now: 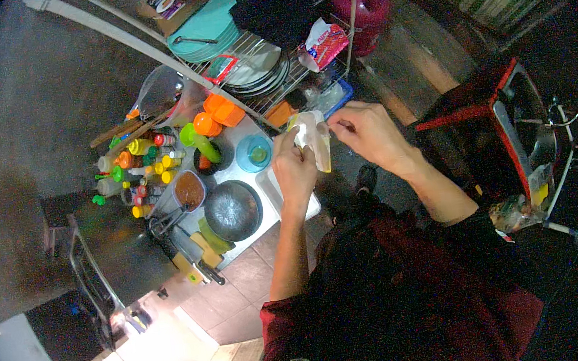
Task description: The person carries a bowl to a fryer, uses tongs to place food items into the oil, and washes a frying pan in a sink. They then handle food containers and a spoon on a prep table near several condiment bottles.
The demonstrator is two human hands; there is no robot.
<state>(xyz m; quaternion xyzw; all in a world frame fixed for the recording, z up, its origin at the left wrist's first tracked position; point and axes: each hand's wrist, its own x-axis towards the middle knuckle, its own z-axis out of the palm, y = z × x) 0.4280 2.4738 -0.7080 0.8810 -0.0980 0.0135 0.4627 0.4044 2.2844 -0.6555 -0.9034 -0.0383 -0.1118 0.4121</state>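
My left hand (294, 166) is closed on a small white and yellow packet (318, 139), held upright above the corner of a metal table. My right hand (363, 132) is at the packet's upper right edge, thumb and fingertips pinched together; whether they grip the packet's edge cannot be told. Below and left of the packet lies a pale shallow tray (268, 188), partly behind my left forearm. Beside it are a dark round pan (233, 211) and a light blue container (254, 153).
Bottles with coloured caps (148, 164) crowd the table's far side, near a tub of brown contents (188, 190). A knife (211, 272) lies at its edge. A wire rack holds turquoise plates (207, 26) and stacked white plates (257, 66). A red-edged black object (466, 117) stands right.
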